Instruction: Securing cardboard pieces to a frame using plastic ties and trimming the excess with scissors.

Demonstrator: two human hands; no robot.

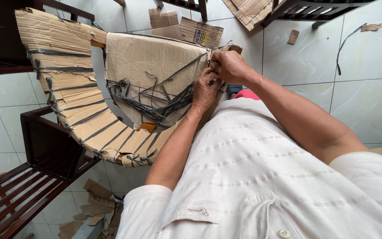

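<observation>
Your left hand (205,90) and right hand (230,65) meet at the right edge of the cardboard-wrapped panel (155,66), the right just above the left and touching it. Both are closed, fingers curled in a pinch on the panel's edge where the dark plastic straps (155,104) run in; whether they grip strap, cardboard or both cannot be told from this view. The panel stands tilted before your chest, its face crossed by a loose tangle of those straps gathered along its lower half. Just left of the panel, and curving under it, sits a curved cardboard-wrapped piece (74,95), bound at intervals by flat straps. Left of and below the panel is a dark wooden chair frame (45,146) with a slatted seat. Above the panel, flat cardboard sheets (186,28) lie on the white tiled floor (359,88). Below the panel, beside your left sleeve, torn cardboard scraps (91,206) are scattered on the tiles.
</observation>
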